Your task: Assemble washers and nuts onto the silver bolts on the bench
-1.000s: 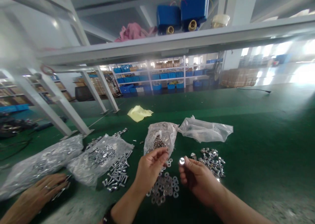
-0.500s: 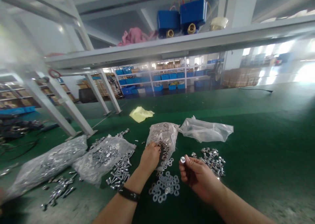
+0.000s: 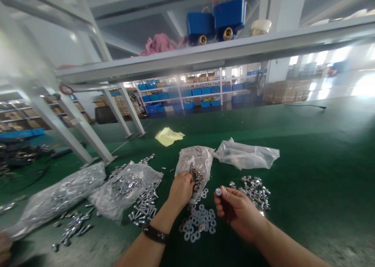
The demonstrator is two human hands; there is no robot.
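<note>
My left hand (image 3: pixel 181 189) reaches into the mouth of a clear plastic bag of small dark washers (image 3: pixel 195 162), fingers curled down on the pile inside. My right hand (image 3: pixel 235 210) is held just above the green table, pinching a small silver bolt (image 3: pixel 218 191) upright between thumb and fingers. A heap of flat silver washers (image 3: pixel 199 223) lies between my hands. To the right of my right hand is a pile of assembled silver fasteners (image 3: pixel 254 189).
Two bags of bolts and washers (image 3: pixel 126 185) (image 3: pixel 55 198) lie at the left with loose bolts (image 3: pixel 144 207) spilled beside them. A near-flat clear bag (image 3: pixel 247 156) and a yellow cloth (image 3: pixel 168 136) sit farther back. Slanted metal frame legs (image 3: pixel 84 132) stand at left. Another person's hand (image 3: pixel 4 248) shows at the bottom left corner.
My left hand moved forward from beside my right hand into the bag of dark washers. The other person's hand withdrew from the left bag toward the corner. My right hand stayed put.
</note>
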